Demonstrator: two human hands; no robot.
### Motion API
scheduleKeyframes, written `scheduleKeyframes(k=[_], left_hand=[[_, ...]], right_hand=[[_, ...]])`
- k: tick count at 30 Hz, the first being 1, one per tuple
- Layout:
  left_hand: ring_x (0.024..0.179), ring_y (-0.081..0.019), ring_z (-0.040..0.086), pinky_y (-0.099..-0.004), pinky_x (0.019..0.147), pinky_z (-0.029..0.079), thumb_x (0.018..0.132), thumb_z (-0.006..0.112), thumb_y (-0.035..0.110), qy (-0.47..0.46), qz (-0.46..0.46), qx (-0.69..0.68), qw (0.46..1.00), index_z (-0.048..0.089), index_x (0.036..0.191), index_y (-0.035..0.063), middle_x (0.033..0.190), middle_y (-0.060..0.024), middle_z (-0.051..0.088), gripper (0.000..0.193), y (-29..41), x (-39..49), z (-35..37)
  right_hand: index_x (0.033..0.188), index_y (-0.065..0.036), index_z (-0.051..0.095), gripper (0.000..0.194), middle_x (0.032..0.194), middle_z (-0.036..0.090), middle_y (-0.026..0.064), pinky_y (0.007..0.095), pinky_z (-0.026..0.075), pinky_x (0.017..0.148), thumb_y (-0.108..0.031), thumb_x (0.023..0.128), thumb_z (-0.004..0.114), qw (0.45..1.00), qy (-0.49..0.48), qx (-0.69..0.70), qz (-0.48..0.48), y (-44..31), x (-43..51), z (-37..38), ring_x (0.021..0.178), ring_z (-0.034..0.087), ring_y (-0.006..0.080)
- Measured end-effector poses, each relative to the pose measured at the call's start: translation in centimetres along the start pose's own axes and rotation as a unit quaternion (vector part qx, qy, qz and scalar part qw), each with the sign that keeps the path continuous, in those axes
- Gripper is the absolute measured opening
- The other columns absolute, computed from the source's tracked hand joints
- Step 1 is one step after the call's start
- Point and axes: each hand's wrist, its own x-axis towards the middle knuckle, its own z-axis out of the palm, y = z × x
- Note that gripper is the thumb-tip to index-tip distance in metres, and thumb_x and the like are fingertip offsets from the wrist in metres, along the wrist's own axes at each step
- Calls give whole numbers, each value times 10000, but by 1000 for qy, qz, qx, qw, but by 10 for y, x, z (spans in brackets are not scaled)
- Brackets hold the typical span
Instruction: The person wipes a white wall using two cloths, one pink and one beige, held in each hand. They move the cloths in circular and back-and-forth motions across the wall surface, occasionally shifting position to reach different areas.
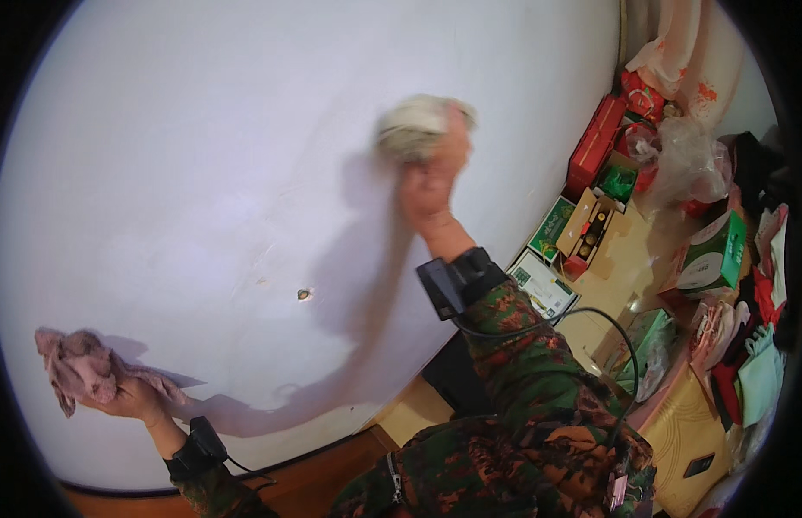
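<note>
A white wall (200,162) fills most of the view before me. My right hand (433,184) is raised against it, gripping a bundled pale grey-green cloth (410,126); both are blurred. Lower left, my left hand (132,398) is closed on a crumpled pinkish towel (84,366), one end of which trails past the wrist. The towel lies close to the wall, but I cannot tell whether it touches. Between the hands a small damaged hole (304,294) with bared edges shows in the wall, and faint scuffs run above it.
Along the wall's foot at right stand a red box (593,146), an opened carton (588,233) holding bottles and a white box (543,285). Clear plastic bags (689,162), a green-and-white carton (711,256) and folded clothes (760,375) lie farther right. A black cable (608,314) loops from my right wrist device.
</note>
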Motion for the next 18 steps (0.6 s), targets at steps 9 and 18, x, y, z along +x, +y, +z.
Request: scheduleKeyframes(k=[9, 18], left_hand=[[1192, -302, 514, -409, 1010, 408, 868, 617, 60, -33, 29, -20, 999, 469, 1291, -36, 1327, -166, 519, 458, -4, 5, -4], [1183, -318, 523, -415, 1019, 390, 879, 605, 74, -47, 67, 70, 994, 518, 1265, -24, 1321, -172, 527, 408, 16, 13, -5]], right_hand=[[1406, -73, 430, 523, 1358, 525, 91, 397, 435, 980, -290, 947, 555, 542, 227, 32, 809, 161, -211, -80, 1190, 528, 279], [1396, 66, 368, 614, 1426, 405, 248, 420, 314, 1091, -335, 963, 537, 946, 154, -97, 268, 119, 20, -31, 1282, 418, 340]])
